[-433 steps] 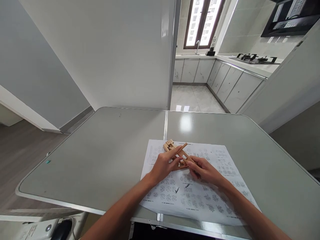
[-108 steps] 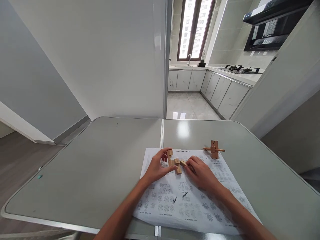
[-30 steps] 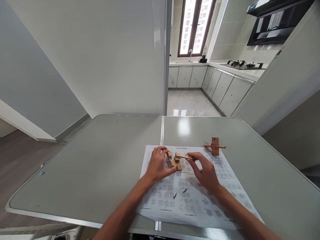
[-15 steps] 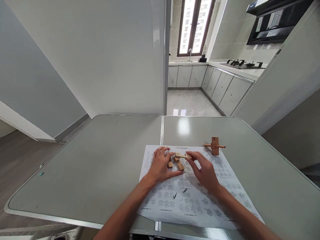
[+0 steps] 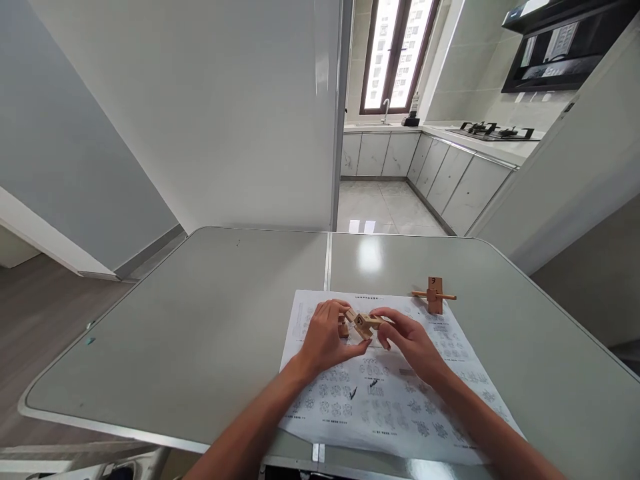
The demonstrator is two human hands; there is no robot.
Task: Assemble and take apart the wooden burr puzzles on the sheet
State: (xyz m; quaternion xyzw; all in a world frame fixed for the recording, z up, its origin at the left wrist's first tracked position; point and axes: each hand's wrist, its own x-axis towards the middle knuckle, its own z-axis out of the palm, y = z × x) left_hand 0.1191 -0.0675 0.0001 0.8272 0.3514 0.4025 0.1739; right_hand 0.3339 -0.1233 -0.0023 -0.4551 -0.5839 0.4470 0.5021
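Note:
Notched light wooden puzzle pieces are between my hands, above the printed sheet point(image 5: 385, 427). My right hand point(image 5: 413, 341) pinches a wooden puzzle piece point(image 5: 369, 321) with a dark mark on its end. This piece sits against another wooden block point(image 5: 362, 332), which my left hand point(image 5: 325, 338) holds between thumb and fingertips. Another wooden block point(image 5: 343, 331) shows behind the left fingers, partly hidden by them. Whether it touches the left hand I cannot tell.
At the sheet's upper right edge stands a brown wooden piece point(image 5: 435, 303) with a thin stick through it. A metal seam point(image 5: 328, 261) divides the grey table point(image 5: 200, 320). A small green bit point(image 5: 90, 341) lies near the left edge.
The right hand's piece has come down and tilted against the block at the left thumb. The left thumb and fingers have closed on that block. The view has shifted slightly.

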